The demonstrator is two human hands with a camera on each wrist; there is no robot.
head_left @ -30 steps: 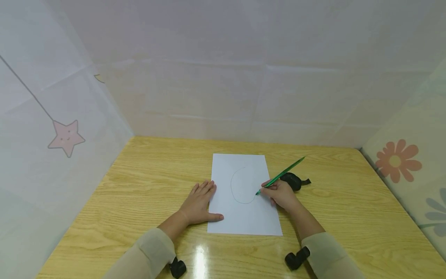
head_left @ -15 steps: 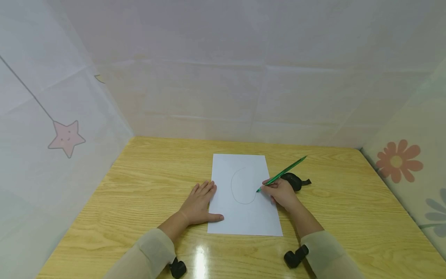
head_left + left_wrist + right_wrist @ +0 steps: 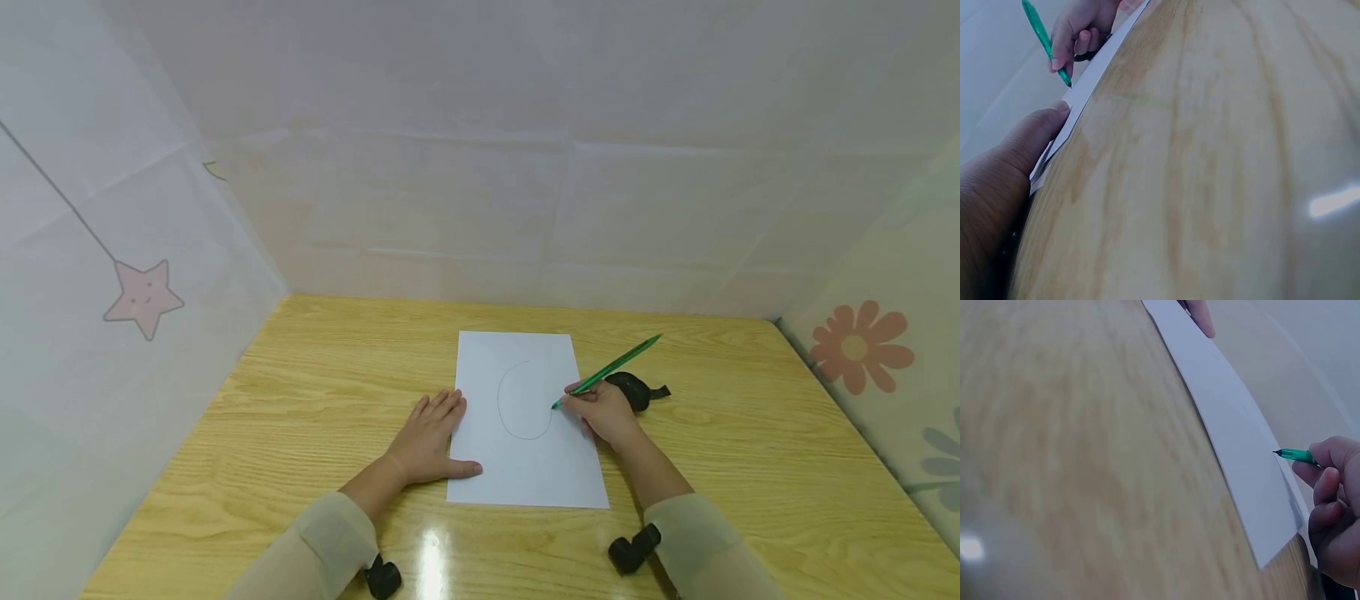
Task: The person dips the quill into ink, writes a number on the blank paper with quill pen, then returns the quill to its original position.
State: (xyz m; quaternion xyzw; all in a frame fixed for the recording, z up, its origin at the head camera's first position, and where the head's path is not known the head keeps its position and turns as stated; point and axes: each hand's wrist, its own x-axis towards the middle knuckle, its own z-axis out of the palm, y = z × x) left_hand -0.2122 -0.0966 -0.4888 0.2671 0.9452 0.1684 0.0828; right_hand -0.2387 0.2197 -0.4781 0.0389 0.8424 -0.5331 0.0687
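A white sheet of paper (image 3: 517, 479) lies on the wooden table, bearing a thin dark curve (image 3: 525, 438) like a U with a longer, bent left side. My left hand (image 3: 426, 443) rests flat on its left edge, fingers straight, thumb spread over the lower part. On the right, my right hand (image 3: 609, 414) pinches a slim green pen (image 3: 618, 363) near its lower end. The pen leans up to the right, its tip at the right end of the curve. In the right wrist view, the dark tip of the pen (image 3: 1294, 455) shows beyond the fingers.
A black rounded object (image 3: 632, 391) with a short tab sits just behind my right hand, partly hidden by it. Black wrist devices (image 3: 634, 550) hang at both cuffs. Pale cloth (image 3: 480, 167) walls surround the wooden table (image 3: 330, 358) at the back and sides.
The pen tip has crept slightly up the paper, and the right end of the curve has grown a little longer. My left hand has stayed in place.
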